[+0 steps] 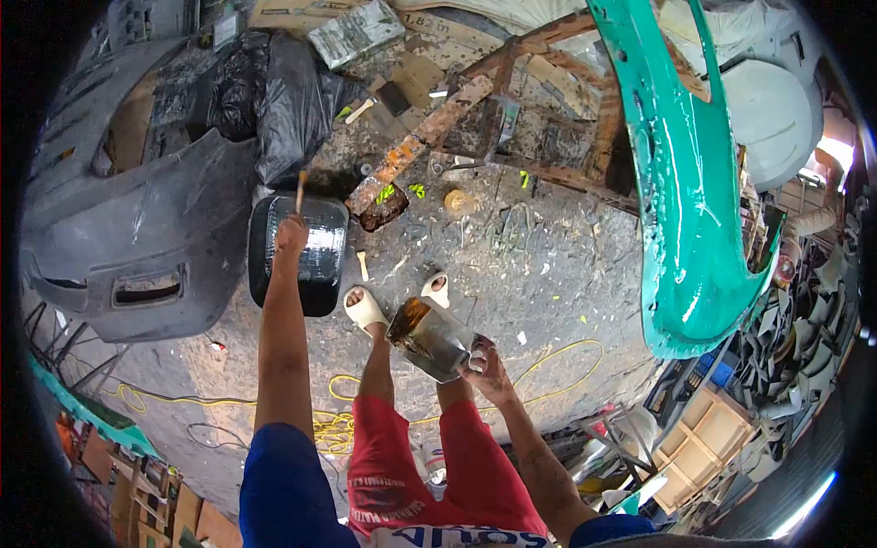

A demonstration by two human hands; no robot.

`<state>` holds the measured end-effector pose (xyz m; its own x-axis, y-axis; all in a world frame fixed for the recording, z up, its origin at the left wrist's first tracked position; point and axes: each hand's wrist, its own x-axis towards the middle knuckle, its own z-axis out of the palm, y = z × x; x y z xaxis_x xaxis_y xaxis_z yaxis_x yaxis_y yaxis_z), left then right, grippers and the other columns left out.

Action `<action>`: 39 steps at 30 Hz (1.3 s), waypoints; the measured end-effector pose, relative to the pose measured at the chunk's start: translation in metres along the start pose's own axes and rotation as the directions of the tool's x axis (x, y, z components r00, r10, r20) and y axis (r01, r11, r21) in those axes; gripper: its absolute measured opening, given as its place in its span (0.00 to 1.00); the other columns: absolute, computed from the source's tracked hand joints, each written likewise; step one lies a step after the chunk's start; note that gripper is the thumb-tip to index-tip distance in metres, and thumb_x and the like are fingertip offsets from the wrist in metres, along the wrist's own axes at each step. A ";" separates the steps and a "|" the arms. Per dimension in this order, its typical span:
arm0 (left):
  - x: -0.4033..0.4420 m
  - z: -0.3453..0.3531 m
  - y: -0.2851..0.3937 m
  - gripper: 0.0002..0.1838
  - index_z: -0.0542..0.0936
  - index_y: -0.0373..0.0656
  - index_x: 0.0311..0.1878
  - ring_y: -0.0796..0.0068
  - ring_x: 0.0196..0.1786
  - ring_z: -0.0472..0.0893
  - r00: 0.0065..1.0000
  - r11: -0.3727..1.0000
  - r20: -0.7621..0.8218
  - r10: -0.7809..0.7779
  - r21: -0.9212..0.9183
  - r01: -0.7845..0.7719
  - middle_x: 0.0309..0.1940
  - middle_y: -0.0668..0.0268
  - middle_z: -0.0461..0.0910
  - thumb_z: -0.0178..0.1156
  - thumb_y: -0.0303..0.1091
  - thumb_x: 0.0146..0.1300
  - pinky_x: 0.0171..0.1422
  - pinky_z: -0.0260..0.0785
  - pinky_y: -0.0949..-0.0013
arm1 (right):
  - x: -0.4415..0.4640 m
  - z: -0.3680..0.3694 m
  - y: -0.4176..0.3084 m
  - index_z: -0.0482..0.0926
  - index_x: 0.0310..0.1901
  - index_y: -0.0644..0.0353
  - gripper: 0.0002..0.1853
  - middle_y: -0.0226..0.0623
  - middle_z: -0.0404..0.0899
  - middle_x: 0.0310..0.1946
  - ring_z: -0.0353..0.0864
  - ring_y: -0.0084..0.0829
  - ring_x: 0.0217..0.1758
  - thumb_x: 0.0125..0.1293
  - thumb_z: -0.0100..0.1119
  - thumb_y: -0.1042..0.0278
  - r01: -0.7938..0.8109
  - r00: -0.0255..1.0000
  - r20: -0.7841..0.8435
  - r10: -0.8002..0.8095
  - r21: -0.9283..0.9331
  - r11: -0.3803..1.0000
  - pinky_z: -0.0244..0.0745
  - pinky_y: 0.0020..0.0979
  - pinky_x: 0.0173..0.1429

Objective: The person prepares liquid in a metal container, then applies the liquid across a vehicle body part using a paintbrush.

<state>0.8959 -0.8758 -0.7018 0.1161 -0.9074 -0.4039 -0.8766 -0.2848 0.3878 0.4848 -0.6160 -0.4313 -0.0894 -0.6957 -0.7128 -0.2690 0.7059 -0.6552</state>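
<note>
My left hand [291, 235] is closed around a tool with a slim wooden handle [301, 190]; its working end is hidden. The hand is over a glossy black tub-like piece [322, 272] with rounded corners, and I cannot tell whether the tool touches it. Lower down, in front of my legs, my right hand [487, 370] grips the rim of a boxy metal can [427, 340]. The can is tilted, and brown stains or liquid show inside its far end. A small pale-handled brush or spatula [363, 266] lies on the floor between the black piece and my foot.
At left rests a big grey car bumper [174, 247], with black plastic bags [288, 110] behind it. A glossy green moulded part [690, 201] stands at right. A rusty metal frame [420, 146] crosses the floor. Yellow cable [333, 429] lies coiled near my legs.
</note>
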 end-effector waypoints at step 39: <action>-0.260 -0.566 0.314 0.17 0.78 0.35 0.47 0.81 0.22 0.64 0.570 0.810 -0.806 0.160 -0.223 -0.542 0.19 0.71 0.65 0.46 0.39 0.79 0.25 0.58 0.70 | -0.267 -0.198 -0.120 0.58 0.71 0.70 0.47 0.49 0.70 0.62 0.80 0.36 0.53 0.57 0.73 0.56 -0.006 0.996 -0.087 0.015 0.109 0.994 0.81 0.34 0.49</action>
<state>0.8552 -0.9043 -0.0059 0.3023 -0.8119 0.4994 -0.6690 0.1925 0.7179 0.3507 -0.5409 -0.1128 -0.1770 -0.6938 -0.6981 -0.1627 0.7201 -0.6745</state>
